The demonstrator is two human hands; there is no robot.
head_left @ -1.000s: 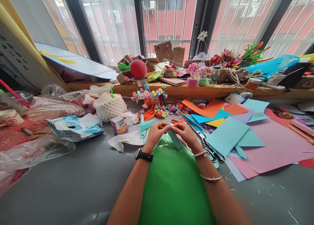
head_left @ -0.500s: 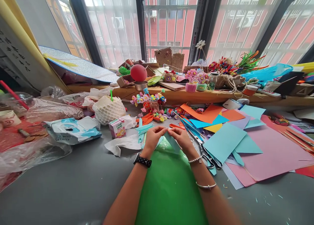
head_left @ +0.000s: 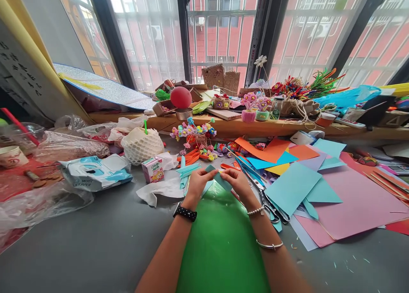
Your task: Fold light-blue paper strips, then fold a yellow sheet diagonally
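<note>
Gripping teal paper strip (head_left: 223,182) between thumb and fingers of left hand (head_left: 198,183) and right hand (head_left: 240,184), both pinched closed. Positioned over far end of glossy green surface (head_left: 223,242), between loose turquoise strips (head_left: 188,169) at left and metal scissors (head_left: 267,203) at right.

Grey table (head_left: 128,242) is pretty loaded: a moist-paper pack (head_left: 96,171), a small pink carton (head_left: 152,170) and a net-wrapped white thing (head_left: 142,146) are parked left, colored paper (head_left: 358,199) is piled right.
</note>
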